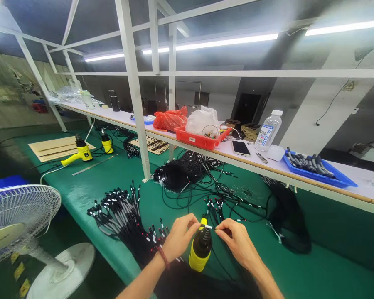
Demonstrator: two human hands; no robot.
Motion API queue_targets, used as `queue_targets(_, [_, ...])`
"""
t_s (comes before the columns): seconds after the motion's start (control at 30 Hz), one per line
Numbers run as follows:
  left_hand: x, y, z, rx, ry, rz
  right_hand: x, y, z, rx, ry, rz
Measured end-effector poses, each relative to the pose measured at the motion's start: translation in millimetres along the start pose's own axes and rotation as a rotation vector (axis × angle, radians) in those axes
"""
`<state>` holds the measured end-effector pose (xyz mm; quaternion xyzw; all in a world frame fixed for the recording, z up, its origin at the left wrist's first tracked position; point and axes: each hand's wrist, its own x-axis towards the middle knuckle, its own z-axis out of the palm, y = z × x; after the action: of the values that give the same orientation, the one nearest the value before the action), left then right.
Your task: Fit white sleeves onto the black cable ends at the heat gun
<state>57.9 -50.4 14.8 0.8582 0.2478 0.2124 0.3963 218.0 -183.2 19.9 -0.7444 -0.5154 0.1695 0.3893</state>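
Between my two hands a thin black cable with a white sleeve [208, 227] is stretched level over the nozzle of a yellow and black heat gun [200, 251], which stands upright. My left hand [183, 236] pinches the cable's black end between thumb and finger. On the other side, my right hand [237, 240] pinches the same cable just past the white sleeve. A thick bundle of black cables [121, 216] with white and red marked ends lies left of my left hand. Behind the heat gun is a smaller group of cable ends [216, 205].
Ahead, a white shelf [252, 160] holds a red tray [196, 139], a phone [241, 148], a bottle [269, 131] and a blue tray [318, 170] of black parts. Coiled cables [180, 170] lie beneath. Two more heat guns [82, 150] and a fan [21, 228] are at left.
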Motion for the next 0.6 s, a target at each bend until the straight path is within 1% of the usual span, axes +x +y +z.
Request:
queue_targets(0.1, [0.0,2.5,-0.3,-0.036,0.03,0.023,1.1,-2.3,3.5,0.002,0.056,0.003])
queue_targets(0.2, [0.3,3.6,0.4,-0.017,0.044,0.031,0.2,-5.6,3.5,0.006,0.072,0.018])
queue_targets(0.43, [0.7,-1.8,3.7,0.191,0.052,0.005,-1.3,-7.7,-0.5,-0.052,-0.045,-0.03])
queue_targets(0.5, [0.0,-1.8,2.8,0.167,0.058,0.006,-1.3,-6.4,1.8,-0.048,-0.022,-0.032])
queue_targets(0.6, [-1.8,-1.0,1.1,0.058,0.062,0.022,-1.4,-4.7,7.1,-0.021,0.05,-0.027])
